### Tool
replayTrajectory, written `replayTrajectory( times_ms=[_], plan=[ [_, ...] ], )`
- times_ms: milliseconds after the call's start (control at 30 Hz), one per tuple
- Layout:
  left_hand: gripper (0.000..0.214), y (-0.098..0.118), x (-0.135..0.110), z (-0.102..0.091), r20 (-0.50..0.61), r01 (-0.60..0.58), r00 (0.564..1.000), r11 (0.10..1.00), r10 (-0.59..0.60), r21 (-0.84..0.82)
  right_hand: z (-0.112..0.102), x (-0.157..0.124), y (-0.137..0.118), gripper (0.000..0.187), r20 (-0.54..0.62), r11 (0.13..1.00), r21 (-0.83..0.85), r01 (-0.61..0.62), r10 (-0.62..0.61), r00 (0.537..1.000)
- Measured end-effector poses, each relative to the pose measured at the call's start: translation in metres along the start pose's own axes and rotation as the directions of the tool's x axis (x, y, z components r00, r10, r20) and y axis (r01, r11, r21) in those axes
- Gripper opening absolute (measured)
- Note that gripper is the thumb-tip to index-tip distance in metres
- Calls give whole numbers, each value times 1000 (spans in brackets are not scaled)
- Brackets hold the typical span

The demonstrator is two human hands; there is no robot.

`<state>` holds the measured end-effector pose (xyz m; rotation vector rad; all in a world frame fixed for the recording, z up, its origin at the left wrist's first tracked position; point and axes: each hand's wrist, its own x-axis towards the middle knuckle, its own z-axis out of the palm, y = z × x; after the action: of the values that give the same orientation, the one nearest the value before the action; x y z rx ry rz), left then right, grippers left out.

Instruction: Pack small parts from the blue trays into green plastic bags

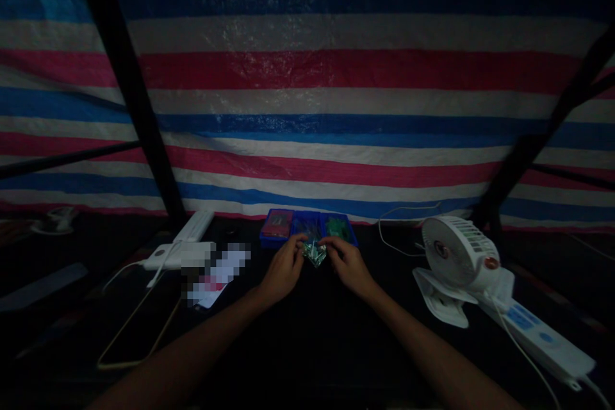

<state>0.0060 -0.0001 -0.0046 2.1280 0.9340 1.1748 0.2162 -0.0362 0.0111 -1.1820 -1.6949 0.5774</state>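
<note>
Between my two hands is a small shiny, crinkled clear plastic bag (315, 255) with silvery-green glints; its contents are too dim to name. The fingertips of my left hand (284, 268) pinch its left upper edge. On the opposite side, my right hand (350, 267) grips the right upper edge with thumb and fingers. Just behind the bag stand blue bins (264, 241) side by side. Reddish packets (277, 224) lie in the left one, clear plastic pieces (307, 227) in the middle, and green pieces (337, 228) in the right.
To the right stand a white clip fan (444, 250) and a white power strip (542, 336) with cables. On the left lie a phone (141, 327), a partly blurred white card (216, 282) and another power strip (192, 230). Black poles (139, 115) and a striped sheet (336, 70) rise behind.
</note>
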Motion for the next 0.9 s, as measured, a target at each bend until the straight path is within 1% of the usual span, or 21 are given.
replayTrajectory(
  times_ms=[100, 200, 267, 333, 367, 433, 467, 533, 633, 700, 800, 833, 900],
  plan=[
    [38, -3, 1, 1, -12, -16, 1000, 1000, 16, 23, 0, 1, 3, 30, -12, 1000, -10, 5, -5, 1000],
    [42, -4, 1, 2, -3, -40, 999, 997, 41, 59, 1, 1, 5, 26, -9, 999, -30, 26, -26, 1000],
    [32, -3, 2, 2, -3, -60, 998, 994, 60, 86, 1, 2, 4, 23, -2, 999, -35, 38, -38, 999],
    [18, -1, 2, 1, -13, -75, 997, 991, 77, 115, 1, 2, 3, 26, 2, 998, -49, 50, -50, 999],
    [18, 1, 2, 0, -16, -77, 997, 989, 80, 123, 1, 2, 2, 29, -2, 996, -61, 59, -59, 998],
    [25, 4, 3, -1, -17, -77, 997, 990, 79, 117, 1, 2, 2, 31, -21, 994, -81, 79, -81, 996],
    [27, 5, 3, -2, -12, -78, 997, 991, 79, 106, 1, 2, 2, 28, -34, 993, -81, 81, -84, 996],
    [29, 6, 3, -2, 12, -85, 996, 993, 84, 86, 1, 1, 4, 22, -63, 996, -66, 59, -63, 996],
    [28, 4, 3, -1, 26, -91, 996, 993, 90, 69, 1, 0, 6, 26, -91, 999, -37, 15, -18, 996],
    [24, 2, 2, 0, -1, -64, 998, 997, 64, 45, 1, 0, 6, 23, -80, 999, -28, 17, -19, 997],
    [33, 0, 1, 1, -31, -5, 1000, 1000, 6, 6, 1, 0, 6, 22, -37, 999, -19, 27, -28, 999],
    [35, 0, 1, 0, -34, -1, 999, 1000, 1, 3, 1, 0, 6, 24, -29, 1000, -15, 24, -25, 999],
    [33, 0, 1, 0, -40, -28, 999, 1000, 28, 11, 1, 1, 6, 26, -27, 1000, -7, 11, -12, 1000]
  ],
)
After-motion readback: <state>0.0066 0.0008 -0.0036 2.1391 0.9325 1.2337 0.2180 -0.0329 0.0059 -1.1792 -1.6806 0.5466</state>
